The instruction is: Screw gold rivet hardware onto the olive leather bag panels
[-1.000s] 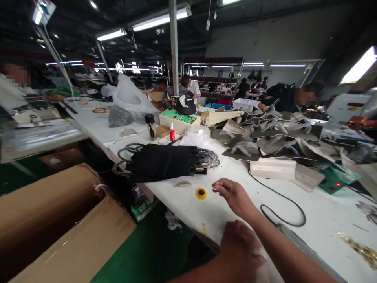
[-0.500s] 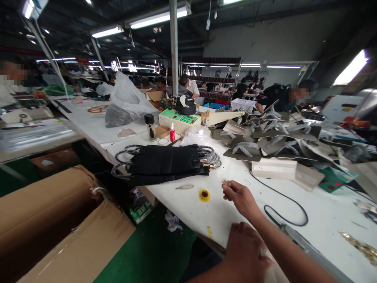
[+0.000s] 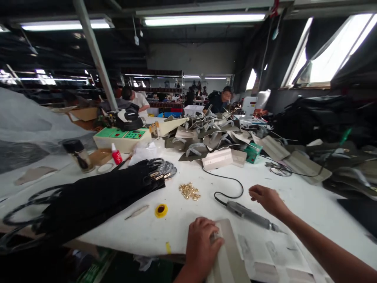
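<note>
My left hand [image 3: 203,243] is closed around the edge of a beige folded panel [image 3: 229,251] at the table's front edge. Something small and shiny shows by its thumb, too hidden to name. Over the table to the right is my right hand [image 3: 266,199], its fingers curled and pressed together; what they hold, if anything, is hidden. Between the hands lies a grey corded electric screwdriver [image 3: 251,215], its bit pointing right. A small heap of gold-coloured metal pieces [image 3: 190,191] sits beyond my left hand, near a yellow tape roll [image 3: 161,211].
Black strips with looped handles [image 3: 100,196] lie stacked on the left. A pointed tool [image 3: 137,212] is near the tape. Behind stand a red-capped bottle [image 3: 117,155] and a green-topped machine [image 3: 123,137]. Grey panels [image 3: 206,135] are piled at the back; a co-worker [image 3: 219,100] is beyond.
The view has turned right. My right hand has moved right, away from the gold-coloured pieces it was covering. My left hand, blurred before, now shows clearly on the beige panel.
</note>
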